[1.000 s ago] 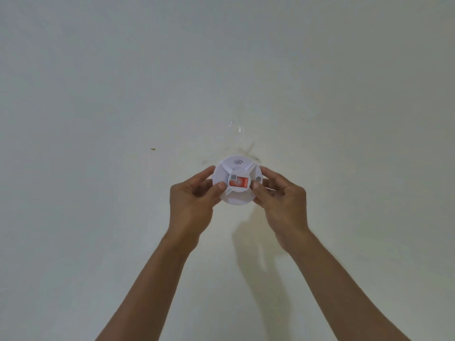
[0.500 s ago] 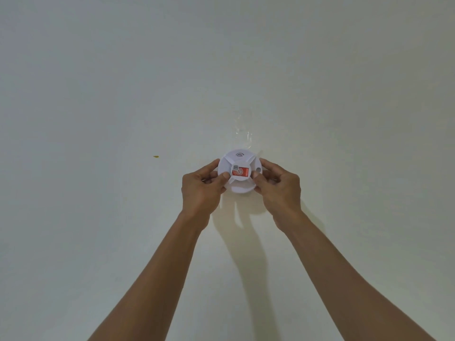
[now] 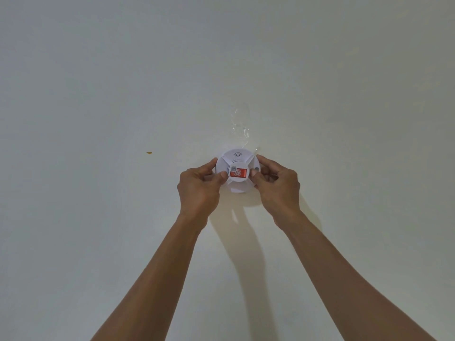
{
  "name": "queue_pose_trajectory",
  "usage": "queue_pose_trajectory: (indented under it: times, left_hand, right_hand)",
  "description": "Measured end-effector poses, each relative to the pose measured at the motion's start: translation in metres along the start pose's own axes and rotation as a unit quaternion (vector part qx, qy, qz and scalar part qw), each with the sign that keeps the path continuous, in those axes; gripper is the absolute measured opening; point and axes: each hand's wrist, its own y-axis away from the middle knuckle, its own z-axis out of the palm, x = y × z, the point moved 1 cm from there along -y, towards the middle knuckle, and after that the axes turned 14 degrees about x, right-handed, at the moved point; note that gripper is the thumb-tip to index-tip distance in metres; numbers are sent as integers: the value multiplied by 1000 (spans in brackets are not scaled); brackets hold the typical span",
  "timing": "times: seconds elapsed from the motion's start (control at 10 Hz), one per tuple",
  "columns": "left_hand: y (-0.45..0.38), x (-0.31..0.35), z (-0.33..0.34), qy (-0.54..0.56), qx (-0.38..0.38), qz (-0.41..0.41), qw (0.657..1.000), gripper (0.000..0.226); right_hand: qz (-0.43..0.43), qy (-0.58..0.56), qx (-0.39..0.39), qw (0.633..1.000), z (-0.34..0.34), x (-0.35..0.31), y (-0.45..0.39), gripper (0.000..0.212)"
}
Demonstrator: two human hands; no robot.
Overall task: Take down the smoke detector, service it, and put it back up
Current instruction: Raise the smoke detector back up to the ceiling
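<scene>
1. A small yellowish speck (image 3: pixel 149 152) sits on the pale ceiling (image 3: pixel 98 94), far out at about 9 o'clock from the smoke detector and well apart from everything else.
2. The left hand (image 3: pixel 198 187) reaches up on a bare forearm and grasps the detector's rim at its 9 o'clock side, thumb tip on the face just beside the red label, fingers curled round the edge behind.
3. The smoke detector (image 3: pixel 236 173), round and white, is up against the ceiling between the two hands. A wave symbol is printed at its 12 o'clock, a red label (image 3: pixel 238 174) lies across its raised middle, and a small grey button shows near 3 o'clock.
4. A strip of clear tape (image 3: pixel 240 126) is stuck on the ceiling from the detector's 12 o'clock outward, crinkled and shiny.
5. The right hand (image 3: pixel 278 187) grasps the rim at the 3 o'clock side, thumb on the face, fingers curled round the edge.
6. Shadows of hands and arms fall on the ceiling toward 6 o'clock.
</scene>
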Motion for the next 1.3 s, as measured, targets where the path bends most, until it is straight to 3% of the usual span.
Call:
queue_pose_trajectory:
  times: [1.3]
  left_hand:
    - [4,6,-11,-45,30,-6,999,42]
  right_hand:
    - [29,3,-6,1000,-5,2,-1,41]
